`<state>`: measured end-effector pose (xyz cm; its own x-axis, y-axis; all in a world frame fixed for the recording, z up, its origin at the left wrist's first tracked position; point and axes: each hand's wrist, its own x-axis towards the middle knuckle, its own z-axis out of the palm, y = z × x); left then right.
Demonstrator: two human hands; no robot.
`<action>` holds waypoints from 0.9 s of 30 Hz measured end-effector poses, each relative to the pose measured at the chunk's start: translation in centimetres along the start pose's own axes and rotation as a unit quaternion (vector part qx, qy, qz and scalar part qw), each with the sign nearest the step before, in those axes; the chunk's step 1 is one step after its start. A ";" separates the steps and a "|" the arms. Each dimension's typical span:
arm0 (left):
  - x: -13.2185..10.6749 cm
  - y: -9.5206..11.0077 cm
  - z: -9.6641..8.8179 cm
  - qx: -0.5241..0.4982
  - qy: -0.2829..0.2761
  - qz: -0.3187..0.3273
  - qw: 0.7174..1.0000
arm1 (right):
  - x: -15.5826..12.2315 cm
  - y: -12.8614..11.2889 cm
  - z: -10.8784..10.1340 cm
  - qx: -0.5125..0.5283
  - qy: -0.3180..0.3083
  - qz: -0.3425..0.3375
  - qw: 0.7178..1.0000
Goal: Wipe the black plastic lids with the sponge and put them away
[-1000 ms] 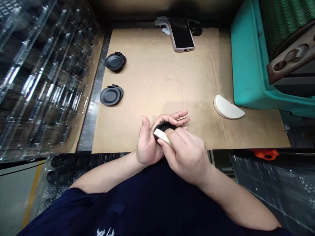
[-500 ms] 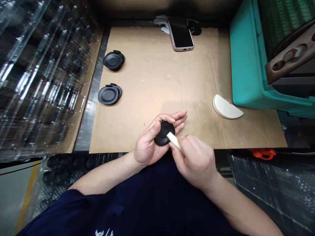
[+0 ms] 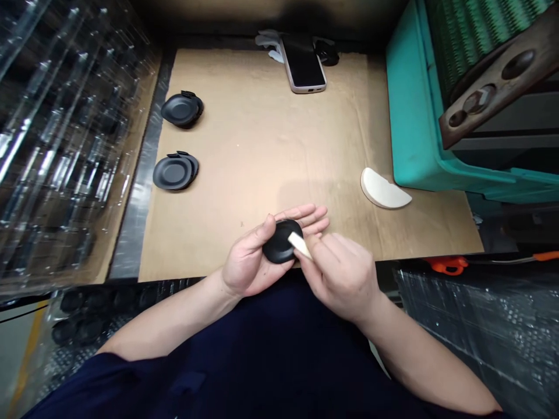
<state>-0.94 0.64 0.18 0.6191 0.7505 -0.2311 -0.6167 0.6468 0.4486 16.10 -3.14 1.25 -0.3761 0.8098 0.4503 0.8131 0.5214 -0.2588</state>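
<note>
My left hand (image 3: 253, 256) cradles a round black disc-shaped part (image 3: 279, 243) in its palm, thumb pressed on the rim and fingers stretched out under it. My right hand (image 3: 340, 273) is closed on a small cream-white piece (image 3: 299, 244), whose tip rests on the black part's right side. Both hands hover at the near edge of a brown cardboard sheet (image 3: 271, 145).
Two black lidded parts (image 3: 181, 109) (image 3: 174, 171) lie at the cardboard's left edge. A phone (image 3: 303, 64) lies at the back, a white half-moon pad (image 3: 383, 191) at the right beside a teal bin (image 3: 414, 116). Clear plastic trays (image 3: 65, 134) stack at left.
My right hand drew back to the right, uncovering the black part; the white piece now touches its right side. The view shifted, so everything sits further left.
</note>
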 end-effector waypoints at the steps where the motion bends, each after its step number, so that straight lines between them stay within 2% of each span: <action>1: 0.0 0.0 -0.1 0.002 0.002 -0.023 1.000 | 0.3 0.3 0.1 -0.008 0.011 0.002 1.000; 4: 0.0 0.0 -0.2 -0.003 0.020 -0.061 0.998 | 0.9 0.9 0.4 -0.013 0.024 0.026 0.999; 10: 0.3 -0.1 -0.1 -0.011 0.003 -0.013 1.000 | -0.1 0.6 0.4 0.010 -0.018 0.012 1.000; 15: 0.3 -0.1 0.0 0.003 0.021 -0.035 0.999 | 0.0 0.5 0.6 0.004 0.016 0.043 0.999; 21: 0.4 -0.3 0.5 0.025 0.041 0.059 0.997 | -1.1 -1.7 1.0 0.046 -0.005 0.041 0.998; 27: 0.4 -0.3 0.6 0.022 0.050 0.070 0.996 | -1.0 -2.0 1.3 0.010 0.017 0.068 0.997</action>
<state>-0.20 0.66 0.41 0.4748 0.8446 -0.2474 -0.6709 0.5293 0.5194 14.32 -4.67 0.18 -0.2466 0.8645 0.4379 0.8463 0.4123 -0.3374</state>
